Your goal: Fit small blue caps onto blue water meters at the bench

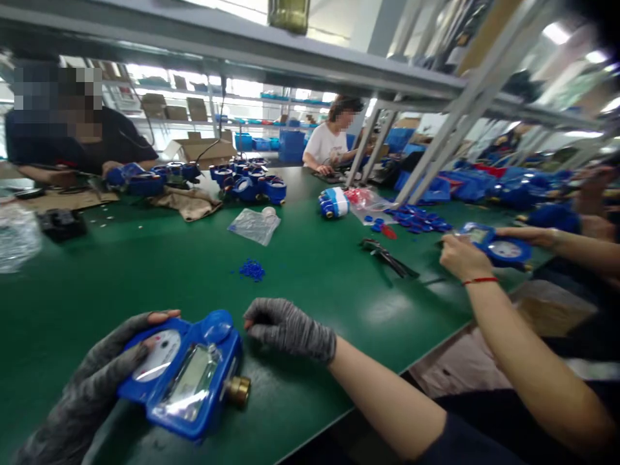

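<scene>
A blue water meter (186, 374) with a round dial, a clear display window and a brass fitting lies on the green table (314, 271) in front of me. My left hand (104, 368), in a grey knit glove, is wrapped around the meter's left end, thumb on its top edge. My right hand (288, 328), also gloved, rests on the table just right of the meter with its fingers curled in a pinch; what it pinches is too small to see. A small pile of blue caps (252, 270) lies farther out.
A co-worker's hands (465, 258) at the right hold another blue meter (494, 245). Black pliers (387, 257), a clear plastic bag (255, 225), blue parts (416, 219) and a cluster of meters (247, 184) lie across the table. Two people sit at the far side.
</scene>
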Motion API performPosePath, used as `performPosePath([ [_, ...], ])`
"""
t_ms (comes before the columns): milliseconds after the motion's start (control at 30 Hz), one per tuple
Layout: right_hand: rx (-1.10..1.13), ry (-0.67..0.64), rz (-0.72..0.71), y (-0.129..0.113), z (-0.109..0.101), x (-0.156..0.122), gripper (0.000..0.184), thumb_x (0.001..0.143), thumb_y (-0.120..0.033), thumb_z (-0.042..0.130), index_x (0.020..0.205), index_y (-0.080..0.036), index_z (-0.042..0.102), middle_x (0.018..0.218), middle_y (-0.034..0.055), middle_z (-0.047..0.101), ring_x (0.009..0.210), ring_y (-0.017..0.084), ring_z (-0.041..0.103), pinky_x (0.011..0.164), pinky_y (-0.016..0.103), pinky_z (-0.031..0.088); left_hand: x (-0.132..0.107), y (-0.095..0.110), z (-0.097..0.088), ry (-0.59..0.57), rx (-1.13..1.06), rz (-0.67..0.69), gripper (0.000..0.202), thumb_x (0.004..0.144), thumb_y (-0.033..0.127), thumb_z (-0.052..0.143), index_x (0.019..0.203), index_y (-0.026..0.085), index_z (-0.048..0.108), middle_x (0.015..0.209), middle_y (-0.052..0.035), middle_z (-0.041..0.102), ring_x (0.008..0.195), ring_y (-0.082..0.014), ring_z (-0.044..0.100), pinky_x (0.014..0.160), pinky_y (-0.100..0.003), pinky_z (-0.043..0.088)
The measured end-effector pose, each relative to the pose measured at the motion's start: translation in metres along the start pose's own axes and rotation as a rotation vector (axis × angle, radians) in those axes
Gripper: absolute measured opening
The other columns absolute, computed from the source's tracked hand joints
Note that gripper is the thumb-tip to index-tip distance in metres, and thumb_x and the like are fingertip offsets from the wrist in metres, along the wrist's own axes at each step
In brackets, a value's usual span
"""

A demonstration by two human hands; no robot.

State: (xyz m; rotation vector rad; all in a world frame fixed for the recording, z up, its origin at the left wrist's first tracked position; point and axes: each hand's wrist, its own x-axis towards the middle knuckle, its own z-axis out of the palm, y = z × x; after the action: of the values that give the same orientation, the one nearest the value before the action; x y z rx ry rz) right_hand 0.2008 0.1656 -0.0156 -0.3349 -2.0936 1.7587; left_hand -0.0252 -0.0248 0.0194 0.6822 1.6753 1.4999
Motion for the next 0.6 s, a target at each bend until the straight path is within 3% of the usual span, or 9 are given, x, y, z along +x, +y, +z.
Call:
performPosePath([
  [200, -0.182, -0.075, -0.054, -0.003, 0.005, 0.01, 0.012, 0.078, -0.016, 0.066, 0.089, -0.014, 0.066, 0.086, 0.0014, 0.065, 0.08, 0.012, 0.06, 0.073, 0.025, 0.05, 0.011, -0.01, -0.01, -0.119, 0.039, 0.102, 0.036, 0.082, 0.036, 0.064, 0.116, 0.026, 0.061, 0.133, -0.0039, 0.057, 0.127, -0.0275, 0.047, 0.097, -0.027, 0.048],
  [600, -0.322, -0.215, -0.15, -0.002, -0.008, 0.023, 0.012, 0.079, -0.021, 0.068, 0.087, -0.012, 0.069, 0.085, 0.0028, 0.063, 0.08, 0.012, 0.059, 0.073, 0.023, 0.049, 0.006, -0.008, -0.008, -0.06, 0.027, 0.035, 0.038, 0.077, 0.04, 0.065, 0.114, 0.03, 0.063, 0.132, -0.0009, 0.058, 0.126, -0.03, 0.048, 0.093, -0.028, 0.051],
])
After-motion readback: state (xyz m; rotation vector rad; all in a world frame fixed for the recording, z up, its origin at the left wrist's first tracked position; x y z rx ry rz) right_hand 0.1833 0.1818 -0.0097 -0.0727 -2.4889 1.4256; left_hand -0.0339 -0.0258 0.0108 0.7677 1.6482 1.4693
